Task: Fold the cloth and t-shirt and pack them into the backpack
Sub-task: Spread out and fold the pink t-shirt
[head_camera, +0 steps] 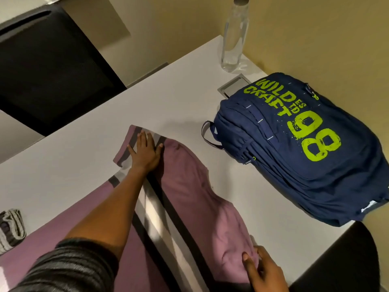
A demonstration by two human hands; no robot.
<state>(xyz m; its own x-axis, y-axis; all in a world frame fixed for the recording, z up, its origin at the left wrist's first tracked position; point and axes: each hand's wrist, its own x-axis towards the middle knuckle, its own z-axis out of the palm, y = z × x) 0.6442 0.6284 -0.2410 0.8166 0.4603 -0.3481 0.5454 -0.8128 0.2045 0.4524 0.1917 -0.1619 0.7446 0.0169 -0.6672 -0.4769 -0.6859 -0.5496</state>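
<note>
- One white table (84,127) fills the middle of the frame.
- One purple t-shirt (189,186), striped grey, white and black, lies across the lower centre of the table.
- One navy backpack (294,186) lies flat at the right, with lime lettering that reads "WILD CRAFT ESTD 98".
- One clear bottle (233,39) stands upright at the top, beyond the backpack.
- One folded grey cloth (10,228) sits at the lower left edge.
- The left hand (145,152) presses flat, fingers straight, on the t-shirt's far end.
- The right hand (263,268), lower right, pinches the t-shirt's near edge.
</note>
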